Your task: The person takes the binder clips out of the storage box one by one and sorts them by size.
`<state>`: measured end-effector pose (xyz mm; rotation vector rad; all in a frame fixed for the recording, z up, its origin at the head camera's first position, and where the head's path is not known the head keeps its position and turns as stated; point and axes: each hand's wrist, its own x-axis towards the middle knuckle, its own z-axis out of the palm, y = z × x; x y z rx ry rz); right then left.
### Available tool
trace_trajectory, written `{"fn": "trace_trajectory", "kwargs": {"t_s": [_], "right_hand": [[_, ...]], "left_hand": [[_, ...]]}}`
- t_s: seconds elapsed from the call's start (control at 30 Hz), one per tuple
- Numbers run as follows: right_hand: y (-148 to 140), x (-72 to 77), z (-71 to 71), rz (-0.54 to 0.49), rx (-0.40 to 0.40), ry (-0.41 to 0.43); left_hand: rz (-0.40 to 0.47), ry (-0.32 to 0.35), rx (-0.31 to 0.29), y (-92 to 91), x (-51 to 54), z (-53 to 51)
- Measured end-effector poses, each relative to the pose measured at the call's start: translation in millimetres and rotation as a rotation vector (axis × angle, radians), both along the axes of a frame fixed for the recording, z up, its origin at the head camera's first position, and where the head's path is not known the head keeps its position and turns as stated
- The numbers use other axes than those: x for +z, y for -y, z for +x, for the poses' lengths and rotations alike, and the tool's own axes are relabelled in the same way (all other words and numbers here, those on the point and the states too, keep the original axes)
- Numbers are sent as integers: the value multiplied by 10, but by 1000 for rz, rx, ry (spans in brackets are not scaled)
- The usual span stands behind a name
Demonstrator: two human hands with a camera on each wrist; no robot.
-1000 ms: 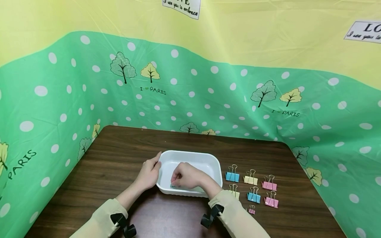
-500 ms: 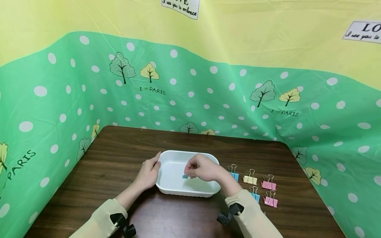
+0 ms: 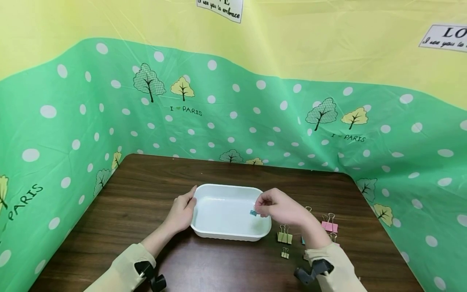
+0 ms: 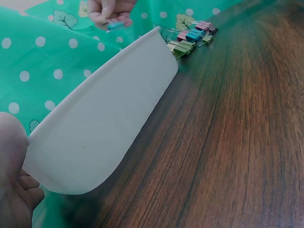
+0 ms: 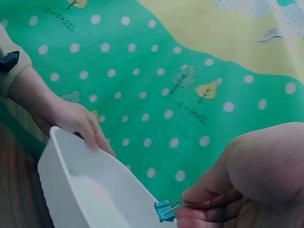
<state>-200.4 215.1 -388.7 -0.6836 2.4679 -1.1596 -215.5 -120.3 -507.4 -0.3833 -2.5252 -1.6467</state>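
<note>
My right hand [image 3: 279, 206] pinches a small teal binder clip [image 5: 165, 211] by its wire handles, over the right end of a white plastic tray [image 3: 226, 215]. In the head view that clip [image 3: 253, 212] hangs just below the fingertips. My left hand [image 3: 184, 211] grips the tray's left end, with the thumb and fingers at the rim. The left wrist view shows the outer side of the tray [image 4: 104, 114], with part of my left hand [image 4: 14, 175] at its near end. No clips show inside the tray in the head view.
Right of the tray on the dark wood table [image 3: 146, 194] stand a yellow binder clip [image 3: 284, 237], a small yellow one [image 3: 285, 254] and a pink one [image 3: 330, 226]. My right arm partly hides others. A green and yellow printed cloth [image 3: 233, 121] surrounds the table.
My right hand has lifted the small teal clip from the tray's left part and carried it rightward to the right end. The left hand has stayed on the tray.
</note>
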Motion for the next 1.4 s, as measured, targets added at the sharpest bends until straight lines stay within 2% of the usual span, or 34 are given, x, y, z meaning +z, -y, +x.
{"fn": "trace_trajectory", "kwargs": {"t_s": [0.17, 0.53, 0.9, 0.97, 1.13, 1.4], "right_hand": [[-245, 40, 107, -10, -70, -6], [-695, 34, 267, -10, -130, -53], [-1177, -138, 420, -37, -170, -15], [-1256, -157, 447, -47, -178, 30], [-1436, -221, 521, -73, -167, 138], [-1710, -311, 580, -64, -71, 43]], "left_hand": [[-10, -3, 6, 3, -2, -4], [-15, 6, 5, 11, 2, -9], [-13, 8, 8, 2, -3, -2], [-15, 7, 10, 2, 3, -6], [-9, 7, 2, -5, -6, 7], [2, -1, 3, -2, -1, -6]]}}
